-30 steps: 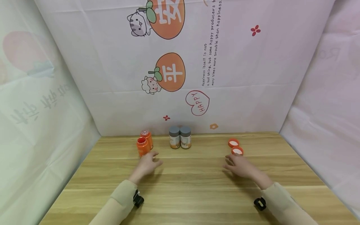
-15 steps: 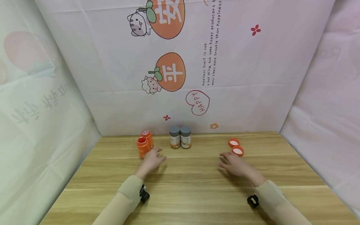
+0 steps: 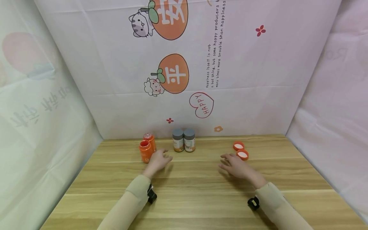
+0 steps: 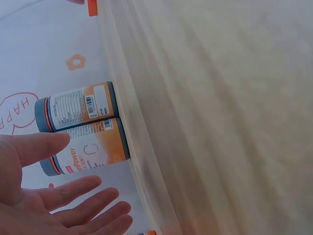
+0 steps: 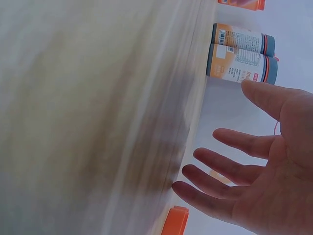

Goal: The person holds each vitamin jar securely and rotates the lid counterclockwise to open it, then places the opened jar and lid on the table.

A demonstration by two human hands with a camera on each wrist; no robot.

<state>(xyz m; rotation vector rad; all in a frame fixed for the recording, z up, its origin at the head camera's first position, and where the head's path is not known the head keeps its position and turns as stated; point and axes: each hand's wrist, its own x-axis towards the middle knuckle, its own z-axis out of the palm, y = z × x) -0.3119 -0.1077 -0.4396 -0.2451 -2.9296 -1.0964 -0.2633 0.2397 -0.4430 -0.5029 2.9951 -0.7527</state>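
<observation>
Two grey-capped bottles (image 3: 183, 143) stand side by side at the back of the table, their white and orange labels clear in the left wrist view. My left hand (image 3: 158, 160) hovers over the wood, fingers spread and holding nothing, between those bottles and two uncapped orange bottles (image 3: 145, 154). On the other side, my right hand (image 3: 237, 166) is likewise extended with nothing in it. It lies just in front of two orange lids (image 3: 242, 154), whose white insides face up. In the right wrist view an orange lid (image 5: 175, 221) shows below my fingertips (image 5: 182, 189).
A wood-grain table (image 3: 195, 198) spans the scene. White printed cloth (image 3: 244, 95) hangs behind it and along both sides. The grey-capped bottles stand close to the back cloth.
Both hands have moved inward, the left to the right and slightly forward, the right to the left. The bottles and lids have stayed in place.
</observation>
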